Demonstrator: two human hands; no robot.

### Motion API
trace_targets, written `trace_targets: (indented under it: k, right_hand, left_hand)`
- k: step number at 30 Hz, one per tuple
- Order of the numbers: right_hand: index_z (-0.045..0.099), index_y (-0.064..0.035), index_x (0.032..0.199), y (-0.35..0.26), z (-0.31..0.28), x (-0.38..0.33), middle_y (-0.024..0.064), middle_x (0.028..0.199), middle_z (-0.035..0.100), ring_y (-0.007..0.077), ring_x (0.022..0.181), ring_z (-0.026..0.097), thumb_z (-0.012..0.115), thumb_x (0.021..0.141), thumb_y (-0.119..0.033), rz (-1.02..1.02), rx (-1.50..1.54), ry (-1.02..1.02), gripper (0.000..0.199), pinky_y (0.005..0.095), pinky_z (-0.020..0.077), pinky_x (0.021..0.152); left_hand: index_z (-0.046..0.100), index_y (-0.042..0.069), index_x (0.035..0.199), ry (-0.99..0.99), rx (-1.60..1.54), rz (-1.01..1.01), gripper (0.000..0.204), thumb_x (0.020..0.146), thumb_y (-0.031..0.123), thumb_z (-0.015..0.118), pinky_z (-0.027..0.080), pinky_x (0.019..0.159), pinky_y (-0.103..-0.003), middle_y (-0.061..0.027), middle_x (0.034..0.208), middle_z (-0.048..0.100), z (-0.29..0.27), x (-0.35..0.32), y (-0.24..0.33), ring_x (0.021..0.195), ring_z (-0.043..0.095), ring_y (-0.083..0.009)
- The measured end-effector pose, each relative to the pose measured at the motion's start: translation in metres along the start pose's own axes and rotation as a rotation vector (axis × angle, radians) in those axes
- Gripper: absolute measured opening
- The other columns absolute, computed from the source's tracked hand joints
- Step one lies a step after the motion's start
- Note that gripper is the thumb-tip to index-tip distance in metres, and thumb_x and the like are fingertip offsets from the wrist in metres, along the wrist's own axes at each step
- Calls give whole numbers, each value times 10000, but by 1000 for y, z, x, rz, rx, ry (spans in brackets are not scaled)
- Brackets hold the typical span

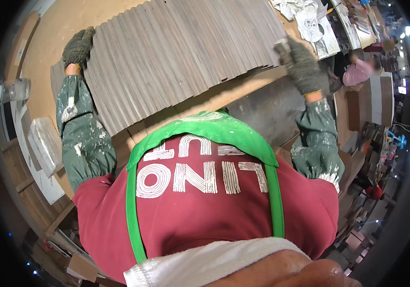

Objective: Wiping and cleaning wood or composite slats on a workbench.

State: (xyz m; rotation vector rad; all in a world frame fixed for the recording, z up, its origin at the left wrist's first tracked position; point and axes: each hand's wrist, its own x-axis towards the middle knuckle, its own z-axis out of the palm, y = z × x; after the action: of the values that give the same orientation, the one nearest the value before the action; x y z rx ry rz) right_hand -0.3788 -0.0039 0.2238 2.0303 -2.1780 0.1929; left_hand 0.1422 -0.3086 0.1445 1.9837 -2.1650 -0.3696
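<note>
A wide row of overlapping grey-brown wood-grain strips (181,43) lies fanned across the table, its near edge stepped. My left hand (78,48), in a dark knitted glove, rests against the row's left end with its fingers stretched forward. At the opposite end, my gloved right hand (303,67) is beside the last strips, slightly blurred. Its fingers are closed around a small whitish thing (283,46) that I cannot make out.
The tan tabletop (243,93) shows along the row's near edge. Crumpled white cloths or papers (308,21) lie at the far right. To the left are a clear plastic-wrapped bundle (44,146) and a clear container (19,90). A person in pink (358,71) is farther right.
</note>
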Motion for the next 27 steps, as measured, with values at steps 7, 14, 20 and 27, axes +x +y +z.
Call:
trace_targets:
  k: [7, 14, 20, 27]
  right_hand:
    - [564, -120, 1219, 40, 25, -19, 120, 959, 641, 298, 872, 620, 607, 826, -213, 65, -272, 119, 407, 415, 501, 763]
    - [587, -116, 1194, -16, 13, -23, 123, 969, 640, 298, 896, 622, 601, 826, -193, -165, 3, 114, 377, 400, 499, 786]
    - [587, -100, 1194, 2, 9, -23, 129, 1008, 640, 311, 921, 615, 620, 828, -246, 156, -11, 155, 396, 429, 486, 804]
    - [545, -120, 1256, 40, 21, -1, 154, 1052, 624, 307, 990, 597, 624, 825, -215, 112, -186, 118, 448, 404, 482, 834]
  left_hand:
    - [576, 54, 1220, -19, -60, -60, 632, 891, 564, 399, 380, 983, -369, -160, 1227, 587, 1, 2, 3, 1145, 540, -303]
    - [579, 55, 1212, 2, 32, 26, 630, 890, 563, 389, 371, 991, -386, -168, 1227, 584, -1, 9, 0, 1158, 531, -309]
    - [572, 64, 1233, -50, 55, -6, 610, 903, 538, 376, 353, 1012, -385, -145, 1273, 560, -12, -3, 16, 1193, 504, -315]
    - [569, 83, 1244, -29, 35, -25, 634, 889, 571, 374, 332, 1038, -386, -125, 1294, 549, -8, 0, 2, 1215, 486, -302]
